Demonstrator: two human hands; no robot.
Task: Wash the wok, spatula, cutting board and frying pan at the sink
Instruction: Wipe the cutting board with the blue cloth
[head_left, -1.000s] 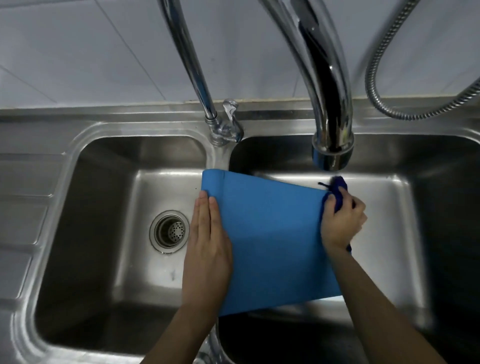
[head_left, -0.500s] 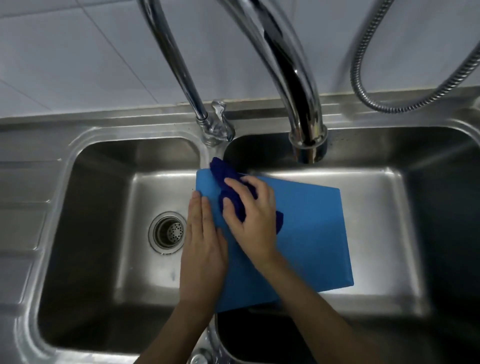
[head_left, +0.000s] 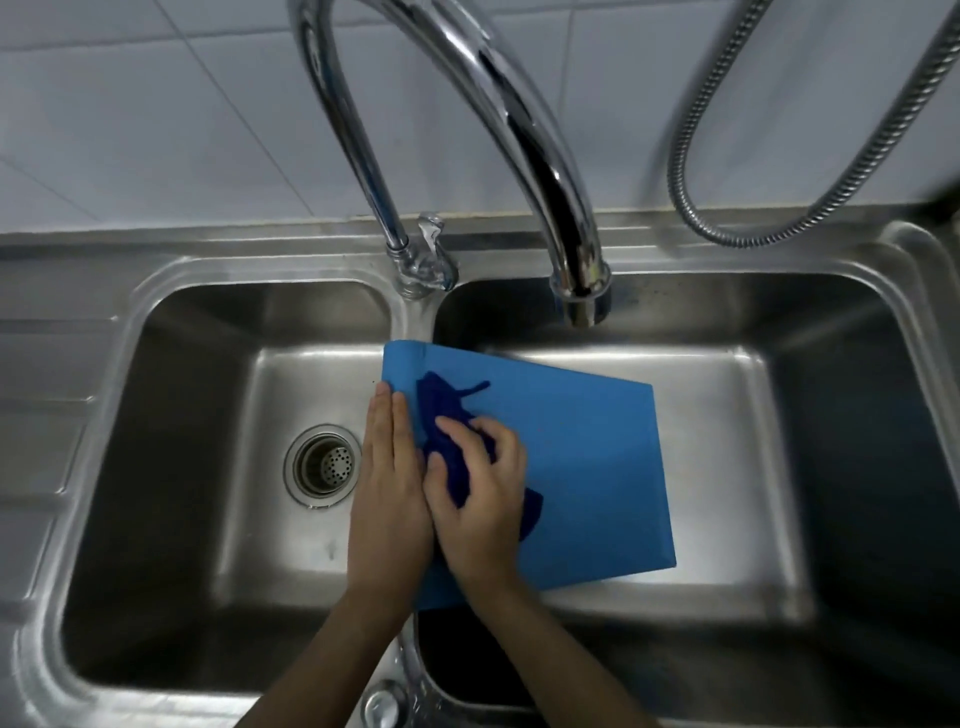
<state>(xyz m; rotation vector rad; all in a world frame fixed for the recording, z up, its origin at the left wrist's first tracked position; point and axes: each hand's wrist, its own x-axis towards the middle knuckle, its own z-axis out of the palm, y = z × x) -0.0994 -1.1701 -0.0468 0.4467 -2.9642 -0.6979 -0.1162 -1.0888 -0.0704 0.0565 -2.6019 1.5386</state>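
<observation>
A blue cutting board (head_left: 587, 457) lies tilted over the divider of the double steel sink (head_left: 156, 322), mostly above the right basin. My left hand (head_left: 389, 483) rests flat with straight fingers along the board's left edge. My right hand (head_left: 480, 499) grips a dark blue cloth (head_left: 441, 415) and presses it on the board's left half, right beside the left hand. No wok, spatula or frying pan is in view.
The tall chrome tap (head_left: 519, 156) arches over the sink, its spout (head_left: 582, 296) above the right basin's back. No water stream is visible. A drain strainer (head_left: 323, 464) sits in the left basin. A flexible metal hose (head_left: 810, 208) loops at the back right before the tiled wall.
My right hand with the cloth swept from the board's right edge to its left side, then slid down toward me. The left hand stayed on the left edge.
</observation>
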